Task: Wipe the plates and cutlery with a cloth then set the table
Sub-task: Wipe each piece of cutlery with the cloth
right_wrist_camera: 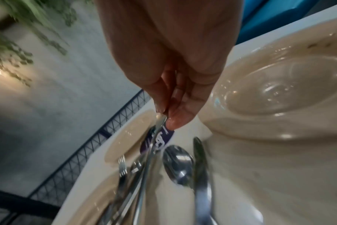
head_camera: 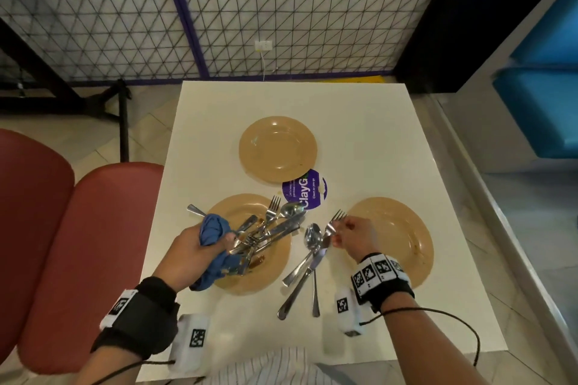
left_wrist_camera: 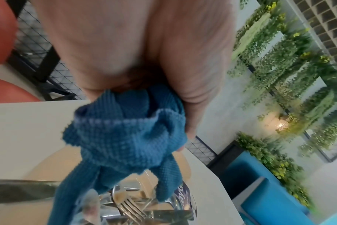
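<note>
Head view: a white square table (head_camera: pixel 359 122) is seen from above, with three round tan plates laid on it.
Far plate (head_camera: pixel 277 148): smooth and glossy, with a shallow well; nothing is carried on it.
Left plate (head_camera: pixel 266 272): a heap of thin, shiny steel cutlery (head_camera: pixel 269 230) is piled across it, forks, a spoon and knives crossing one another.
Right plate (head_camera: pixel 397 241): part of it is covered by the right hand (head_camera: pixel 352 236).
Cloth (head_camera: pixel 214 231): blue, waffle-textured and bunched; it is gripped in the curled fingers of the left hand (head_camera: pixel 194 247) over the left plate, and some cutlery handles are held in the same grip. In the left wrist view the cloth (left_wrist_camera: pixel 125 134) is seen spilling out of the palm and hanging down over a fork.
Fork (head_camera: pixel 334 222): slim steel; its neck is pinched between the thumb and fingertips of the right hand, tines pointing away from the person.
Loose cutlery (head_camera: pixel 308 269): a spoon and other long pieces are laid on the table between the left and right plates, just beside the pinched fork.
Sticker (head_camera: pixel 305 189): a round purple disc with white lettering, lying flat between the three plates.
Seat (head_camera: pixel 93 259): red and padded, set to the left of the table.
</note>
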